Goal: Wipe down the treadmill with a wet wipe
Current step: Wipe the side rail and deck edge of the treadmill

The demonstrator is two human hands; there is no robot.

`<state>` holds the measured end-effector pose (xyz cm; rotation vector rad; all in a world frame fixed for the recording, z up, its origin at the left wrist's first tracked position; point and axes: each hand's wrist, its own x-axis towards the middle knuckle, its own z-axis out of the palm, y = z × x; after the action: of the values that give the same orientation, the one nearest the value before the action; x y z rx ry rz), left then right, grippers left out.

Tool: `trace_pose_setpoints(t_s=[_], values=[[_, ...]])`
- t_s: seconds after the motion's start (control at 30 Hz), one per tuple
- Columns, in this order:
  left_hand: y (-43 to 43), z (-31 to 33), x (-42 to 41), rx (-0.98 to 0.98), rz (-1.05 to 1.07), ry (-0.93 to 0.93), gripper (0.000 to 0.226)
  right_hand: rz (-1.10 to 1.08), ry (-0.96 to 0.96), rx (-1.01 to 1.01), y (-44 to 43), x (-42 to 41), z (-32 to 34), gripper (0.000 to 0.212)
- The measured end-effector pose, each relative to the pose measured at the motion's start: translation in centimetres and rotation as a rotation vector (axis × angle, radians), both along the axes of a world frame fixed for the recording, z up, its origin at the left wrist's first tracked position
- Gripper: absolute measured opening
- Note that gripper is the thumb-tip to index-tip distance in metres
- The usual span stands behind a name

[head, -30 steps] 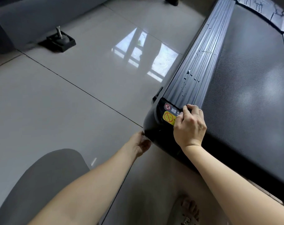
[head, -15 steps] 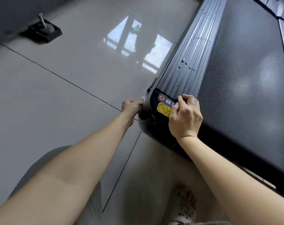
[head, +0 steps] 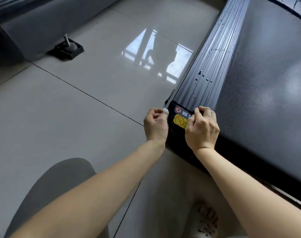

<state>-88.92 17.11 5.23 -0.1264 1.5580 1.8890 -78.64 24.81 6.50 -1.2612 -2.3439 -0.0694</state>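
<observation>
The black treadmill (head: 259, 93) fills the right side, with a ribbed grey side rail (head: 213, 59) carrying water drops and a rear corner cap with a yellow warning sticker (head: 179, 121). My left hand (head: 155, 125) pinches a small white wet wipe (head: 165, 110) against the outer left edge of that corner cap. My right hand (head: 202, 128) has its fingers curled over the top of the cap, where the rail ends, and covers part of the sticker.
Glossy grey floor tiles (head: 77, 117) spread to the left. A black square foot pad with a metal stud (head: 67, 48) sits by a dark piece of furniture at the top left. My grey-clad knee (head: 57, 182) and a sandalled foot (head: 204, 219) are below.
My left hand rose from under the corner cap to its outer left edge, and the white wipe now shows at its fingertips. My right hand has stayed on the cap.
</observation>
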Motion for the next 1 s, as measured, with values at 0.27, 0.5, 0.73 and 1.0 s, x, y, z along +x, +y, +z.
trace_pose_setpoints(t_s=[0.27,0.5,0.73,1.0], values=[[-1.4,-6.7,-0.2,-0.138,0.022,-0.292,0.004,0.006,0.024,-0.004,0.0,0.1,-0.1,0.033],[-3.0,-5.2,7.7,-0.227,-0.07,-0.286,0.013,0.003,0.009,-0.013,0.1,0.2,-0.3,0.031],[-2.2,-2.7,-1.0,-0.17,-0.059,0.147,0.013,0.005,-0.004,-0.014,0.0,0.2,-0.2,0.029],[2.1,2.2,-5.7,-0.246,-0.419,1.015,0.02,0.043,0.048,-0.1,0.2,0.5,0.6,0.033]])
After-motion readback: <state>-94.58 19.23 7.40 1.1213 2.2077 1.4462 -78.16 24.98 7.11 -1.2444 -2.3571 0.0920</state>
